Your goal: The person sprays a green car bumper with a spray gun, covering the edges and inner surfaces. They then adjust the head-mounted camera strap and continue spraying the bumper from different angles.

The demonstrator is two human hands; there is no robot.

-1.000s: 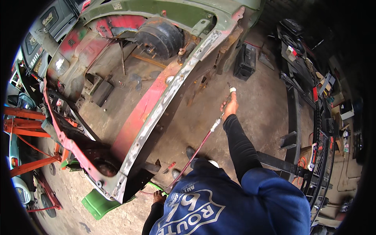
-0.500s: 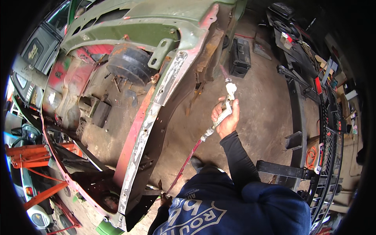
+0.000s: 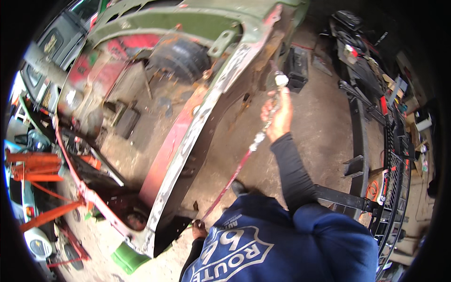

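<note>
My right hand (image 3: 281, 113) is closed around a silver air grinder (image 3: 281, 81), raised over the floor to the right of the vehicle body. Its angled head points away from me, and whatever is fitted at its tip is blurred. From the tool's rear coupling a red air hose (image 3: 235, 174) runs down to my left hand (image 3: 199, 229), whose fingers seem wrapped around it, small and partly shadowed. Left of both hands stretches the fender edge (image 3: 188, 136) of the stripped body, with white sanded patches along its top. The grinder is apart from this edge.
Inside the open engine bay sits a black round housing (image 3: 181, 58). A black toolbox (image 3: 297, 69) stands on the floor ahead. Black metal frames (image 3: 359, 136) line the right side; an orange stand (image 3: 35, 167) and a green piece (image 3: 129, 257) are at left.
The view has shifted, and the vehicle body appears further right. My right hand has lifted the grinder farther up the picture and turned it more upright. More of my left hand shows.
</note>
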